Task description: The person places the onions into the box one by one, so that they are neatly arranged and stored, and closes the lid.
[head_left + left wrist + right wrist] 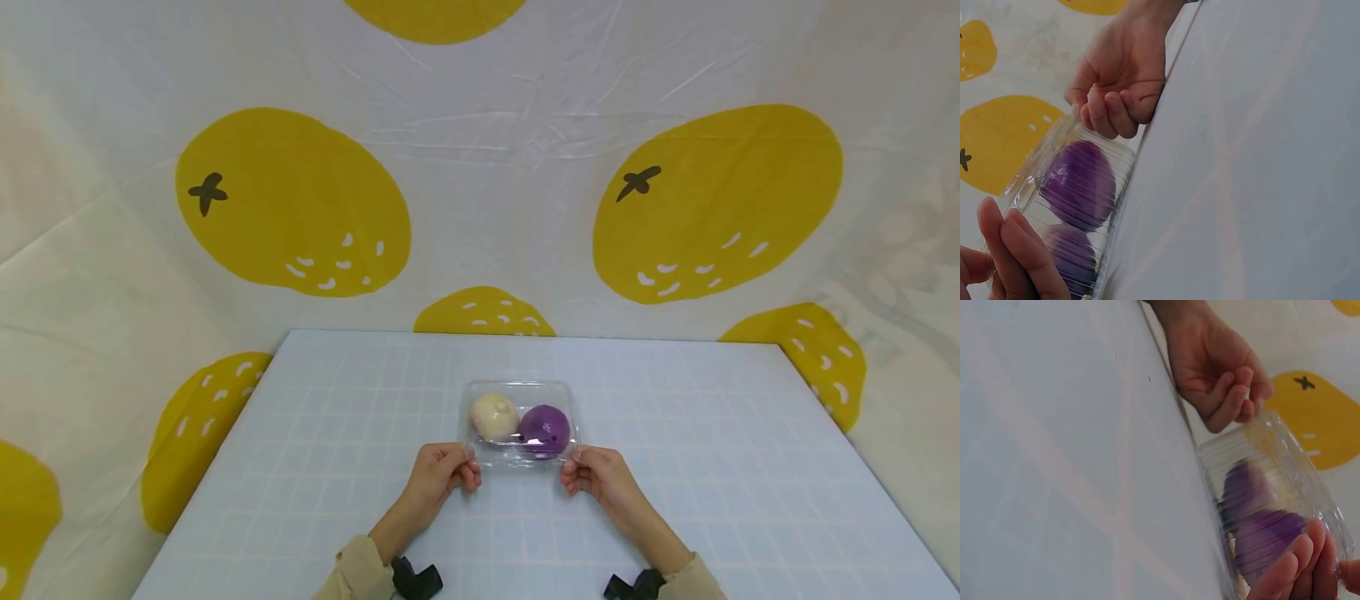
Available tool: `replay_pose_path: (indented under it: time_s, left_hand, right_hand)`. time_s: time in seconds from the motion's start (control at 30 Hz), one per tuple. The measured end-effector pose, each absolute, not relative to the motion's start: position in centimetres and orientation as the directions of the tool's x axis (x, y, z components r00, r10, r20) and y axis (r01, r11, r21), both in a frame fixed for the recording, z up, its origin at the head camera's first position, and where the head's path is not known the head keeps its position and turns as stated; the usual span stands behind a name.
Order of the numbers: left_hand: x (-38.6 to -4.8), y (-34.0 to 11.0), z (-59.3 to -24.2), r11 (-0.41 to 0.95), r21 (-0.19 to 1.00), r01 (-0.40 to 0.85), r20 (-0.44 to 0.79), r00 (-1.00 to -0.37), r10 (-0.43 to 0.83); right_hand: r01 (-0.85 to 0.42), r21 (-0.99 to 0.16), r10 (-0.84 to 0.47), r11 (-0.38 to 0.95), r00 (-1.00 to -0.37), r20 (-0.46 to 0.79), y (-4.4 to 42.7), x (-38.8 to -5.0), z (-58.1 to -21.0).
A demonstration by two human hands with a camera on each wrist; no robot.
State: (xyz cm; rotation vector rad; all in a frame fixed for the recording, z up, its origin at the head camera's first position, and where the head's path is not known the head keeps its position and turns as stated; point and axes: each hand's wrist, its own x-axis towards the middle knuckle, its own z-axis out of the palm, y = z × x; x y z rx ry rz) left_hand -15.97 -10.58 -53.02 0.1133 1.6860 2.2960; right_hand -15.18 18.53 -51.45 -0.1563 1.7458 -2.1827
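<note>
A clear plastic box (498, 455) lies on the table in front of me, its lid apparently down. Inside are a cream-coloured ball-like piece (494, 417) on the left and a glossy purple one (545, 430) on the right; their exact kind is unclear. At the near left corner, my left hand (444, 473) pinches the rim between thumb and fingers. My right hand (602, 477) pinches the near right corner likewise. The left wrist view shows the ribbed side of the box (1124, 156) between both hands. In the right wrist view, right fingers (1316, 550) partly cover the purple piece.
The table (360, 400) has a pale cloth with a light grid. Behind it and at both sides hangs a white sheet (510, 167) printed with large yellow fruit. Black straps (417, 578) sit on the wrists by the beige sleeves (358, 571).
</note>
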Motion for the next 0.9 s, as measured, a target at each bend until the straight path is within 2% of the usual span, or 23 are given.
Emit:
replay_pose_path:
  time_s: [0.27, 0.57, 0.73, 0.9]
  left_hand:
    - [-16.1, -10.7, -53.1, -0.306, 0.937, -0.165, -0.063, -0.946, 0.318]
    - [-16.9, -10.8, -52.9, -0.279, 0.937, -0.208, -0.104, -0.932, 0.346]
    - [-16.8, -11.2, -52.4, -0.221, 0.933, -0.284, -0.186, -0.907, 0.377]
    - [-16.4, -12.7, -51.0, -0.077, 0.95, -0.302, -0.241, -0.868, 0.434]
  right_hand:
    - [0.197, -0.959, -0.383, -0.202, -0.917, -0.108, 18.9, -15.4, -51.8]
    - [0.205, -0.961, -0.49, -0.188, -0.867, -0.089, 19.9, -16.2, -51.1]
    - [0.179, -0.983, -0.497, -0.038, -0.857, -0.137, 20.6, -16.4, -49.9]
    - [0.008, -0.979, -0.526, 0.205, -0.843, -0.117, 22.2, -16.3, -47.7]
